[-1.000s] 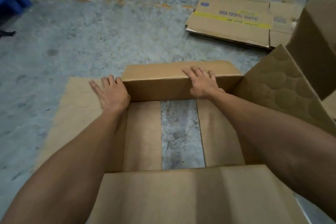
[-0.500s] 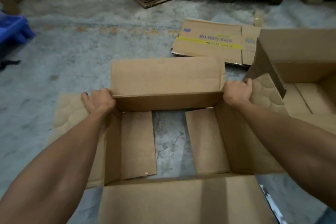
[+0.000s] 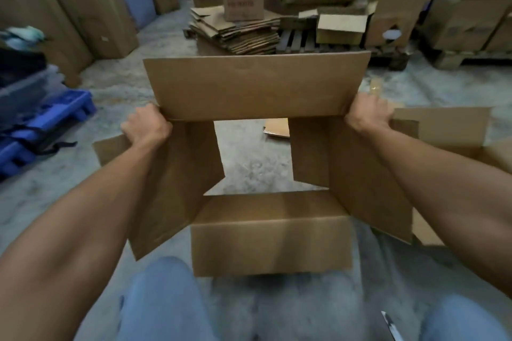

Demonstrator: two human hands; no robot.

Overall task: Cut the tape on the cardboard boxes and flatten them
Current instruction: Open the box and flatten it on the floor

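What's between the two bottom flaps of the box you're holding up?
Nothing joins them. Between the left bottom flap and right bottom flap, the head view shows bare concrete floor and a cardboard scrap beyond.

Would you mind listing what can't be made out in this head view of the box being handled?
- Left hand fingertips: hidden behind the cardboard box corner.
- Right hand fingertips: likewise wrapped behind the box edge.
- Tape on the box: none discernible; outer faces turned away.
- Shiny object at the bottom edge: cut off by the frame, possibly a blade.
- Print on the standing carton: too blurred to read.
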